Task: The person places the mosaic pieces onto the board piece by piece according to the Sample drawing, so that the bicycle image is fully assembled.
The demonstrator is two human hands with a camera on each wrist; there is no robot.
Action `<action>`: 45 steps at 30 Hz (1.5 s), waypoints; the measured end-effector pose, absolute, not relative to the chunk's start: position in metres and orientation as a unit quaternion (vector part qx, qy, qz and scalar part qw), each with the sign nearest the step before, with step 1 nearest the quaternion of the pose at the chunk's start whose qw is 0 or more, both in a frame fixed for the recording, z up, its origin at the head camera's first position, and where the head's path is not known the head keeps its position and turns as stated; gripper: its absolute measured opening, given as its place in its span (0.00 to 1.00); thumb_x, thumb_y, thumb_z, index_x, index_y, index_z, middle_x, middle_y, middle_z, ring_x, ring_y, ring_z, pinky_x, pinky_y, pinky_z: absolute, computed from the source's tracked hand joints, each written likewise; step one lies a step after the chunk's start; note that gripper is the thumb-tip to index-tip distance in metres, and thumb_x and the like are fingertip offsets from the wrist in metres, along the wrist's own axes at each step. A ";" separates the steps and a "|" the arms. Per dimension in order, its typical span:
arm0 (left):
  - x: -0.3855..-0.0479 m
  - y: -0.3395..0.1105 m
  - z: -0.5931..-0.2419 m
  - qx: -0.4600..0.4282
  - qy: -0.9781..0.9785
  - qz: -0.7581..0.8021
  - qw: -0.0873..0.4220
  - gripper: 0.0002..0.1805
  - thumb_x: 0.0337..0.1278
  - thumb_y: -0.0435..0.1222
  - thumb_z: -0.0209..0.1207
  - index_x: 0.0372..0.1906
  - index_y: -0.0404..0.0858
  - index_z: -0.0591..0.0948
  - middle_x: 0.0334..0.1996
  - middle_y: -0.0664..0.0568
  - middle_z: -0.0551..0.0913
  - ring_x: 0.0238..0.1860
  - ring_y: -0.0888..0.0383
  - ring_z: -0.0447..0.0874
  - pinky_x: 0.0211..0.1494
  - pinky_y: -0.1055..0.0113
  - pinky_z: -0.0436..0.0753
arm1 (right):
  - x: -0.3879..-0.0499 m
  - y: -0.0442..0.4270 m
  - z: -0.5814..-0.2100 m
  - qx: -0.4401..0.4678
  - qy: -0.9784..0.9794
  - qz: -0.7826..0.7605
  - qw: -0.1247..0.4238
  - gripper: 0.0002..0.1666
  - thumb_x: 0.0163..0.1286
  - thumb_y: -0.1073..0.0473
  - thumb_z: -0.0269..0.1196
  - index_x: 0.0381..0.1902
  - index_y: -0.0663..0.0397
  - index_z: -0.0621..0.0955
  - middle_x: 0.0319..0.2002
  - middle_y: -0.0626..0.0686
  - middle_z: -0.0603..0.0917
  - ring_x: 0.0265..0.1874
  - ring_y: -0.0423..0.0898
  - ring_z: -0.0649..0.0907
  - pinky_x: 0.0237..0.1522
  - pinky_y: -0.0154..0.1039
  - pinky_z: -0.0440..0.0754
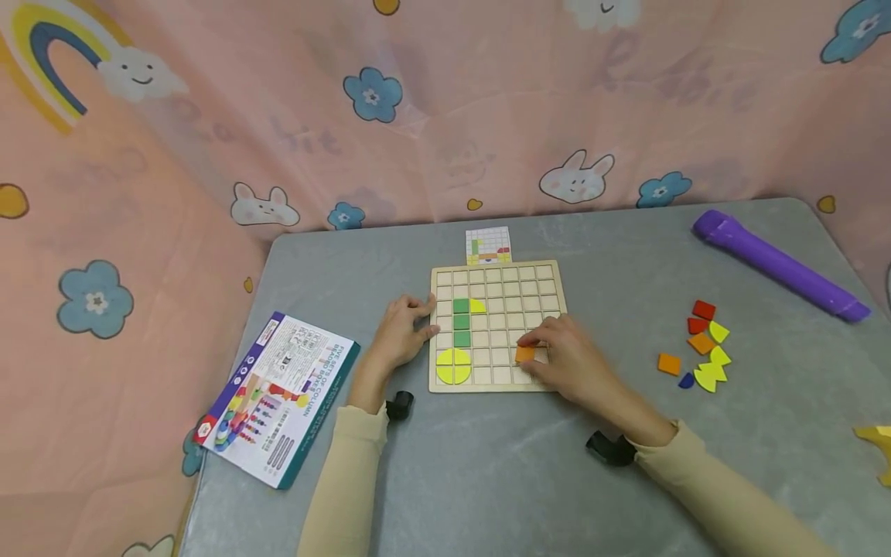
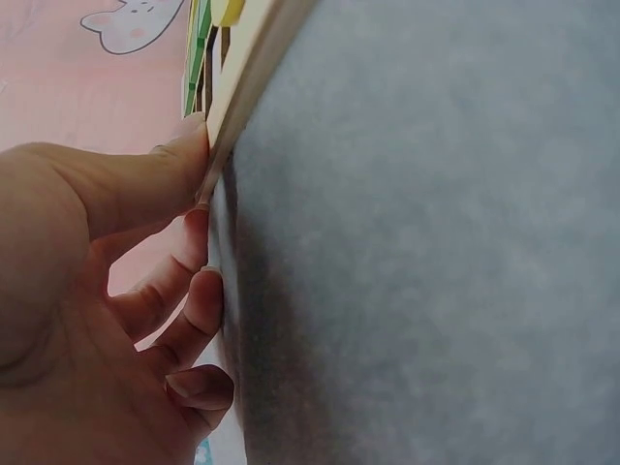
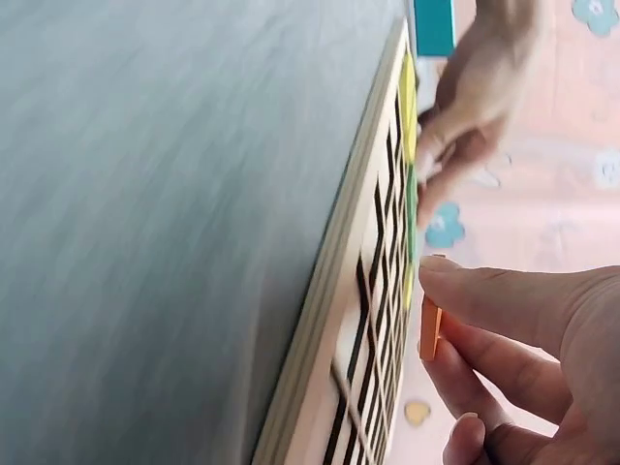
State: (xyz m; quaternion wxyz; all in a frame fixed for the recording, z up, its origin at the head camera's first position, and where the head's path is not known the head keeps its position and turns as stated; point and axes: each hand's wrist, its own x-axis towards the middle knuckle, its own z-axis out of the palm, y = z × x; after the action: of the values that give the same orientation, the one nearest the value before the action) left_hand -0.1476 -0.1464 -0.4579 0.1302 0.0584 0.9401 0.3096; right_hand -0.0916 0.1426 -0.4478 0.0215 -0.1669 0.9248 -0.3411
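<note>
My right hand (image 1: 574,360) pinches an orange square tile (image 1: 525,353) between thumb and fingers, over the lower right of a wooden grid board (image 1: 501,388). In the right wrist view the tile (image 3: 430,327) is edge-on and just off the board's surface. My left hand (image 1: 400,333) touches the board's left edge with thumb and fingertips. On the board lie a column of green squares (image 1: 462,321), a yellow quarter piece (image 1: 477,306) beside the top one, and a yellow circle of quarter pieces (image 1: 453,366) at lower left. A small printed pattern card (image 1: 489,241) touches the far edge.
Loose red, yellow, orange and blue pieces (image 1: 717,356) lie to the right, one orange square (image 1: 669,364) a little apart. Behind them is a purple tube (image 1: 780,264). A printed box (image 1: 278,398) lies at left, and a yellow object (image 1: 879,445) shows at the right edge.
</note>
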 end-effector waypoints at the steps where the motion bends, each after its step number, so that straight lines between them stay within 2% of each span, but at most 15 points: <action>1: -0.148 -0.146 -0.458 0.061 0.940 0.310 0.129 0.32 0.75 0.40 0.64 0.78 0.43 0.71 0.68 0.39 0.74 0.70 0.40 0.68 0.72 0.44 0.70 | -0.092 0.139 -0.449 -0.170 0.925 -0.340 0.021 0.13 0.58 0.66 0.78 0.43 0.56 0.91 0.39 0.52 0.86 0.44 0.51 0.77 0.46 0.48 0.76; 14: -0.147 -0.147 -0.459 0.066 0.939 0.313 0.123 0.32 0.75 0.39 0.64 0.79 0.42 0.71 0.68 0.38 0.74 0.69 0.40 0.68 0.71 0.44 0.71 | -0.104 0.100 -0.457 -0.184 0.916 -0.352 0.062 0.14 0.60 0.63 0.79 0.45 0.55 0.92 0.40 0.50 0.85 0.45 0.49 0.76 0.47 0.46 0.79; 24: -0.148 -0.145 -0.460 0.061 0.940 0.312 0.122 0.32 0.75 0.40 0.64 0.79 0.43 0.71 0.68 0.39 0.74 0.69 0.42 0.68 0.71 0.45 0.71 | -0.110 0.090 -0.458 -0.184 0.917 -0.345 0.084 0.13 0.62 0.63 0.78 0.46 0.52 0.93 0.45 0.50 0.86 0.50 0.51 0.78 0.52 0.51 0.81; 30: -0.148 -0.145 -0.461 0.051 0.940 0.313 0.125 0.32 0.75 0.40 0.64 0.78 0.43 0.71 0.68 0.40 0.74 0.68 0.42 0.68 0.71 0.45 0.71 | -0.112 0.086 -0.459 -0.169 0.913 -0.356 0.102 0.13 0.60 0.63 0.79 0.44 0.53 0.94 0.44 0.50 0.86 0.50 0.51 0.78 0.51 0.50 0.81; 38: -0.147 -0.144 -0.460 0.053 0.940 0.313 0.122 0.32 0.74 0.40 0.64 0.78 0.43 0.71 0.68 0.39 0.74 0.67 0.42 0.68 0.69 0.45 0.72 | -0.103 0.100 -0.460 -0.176 0.916 -0.350 0.081 0.19 0.61 0.60 0.80 0.51 0.54 0.91 0.47 0.52 0.86 0.50 0.51 0.79 0.53 0.51 0.81; 45: -0.147 -0.145 -0.460 0.054 0.940 0.312 0.124 0.33 0.75 0.40 0.64 0.79 0.44 0.70 0.69 0.39 0.73 0.68 0.42 0.68 0.70 0.45 0.71 | -0.092 0.147 -0.458 -0.153 0.916 -0.365 0.073 0.18 0.62 0.61 0.79 0.50 0.56 0.90 0.49 0.54 0.86 0.49 0.53 0.77 0.52 0.51 0.77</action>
State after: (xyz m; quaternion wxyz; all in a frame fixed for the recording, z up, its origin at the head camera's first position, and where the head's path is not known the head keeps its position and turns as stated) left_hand -0.1470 -0.1449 -0.4601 0.1240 0.0537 0.9405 0.3118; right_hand -0.0924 0.1468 -0.4580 0.0728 -0.1525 0.9156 -0.3648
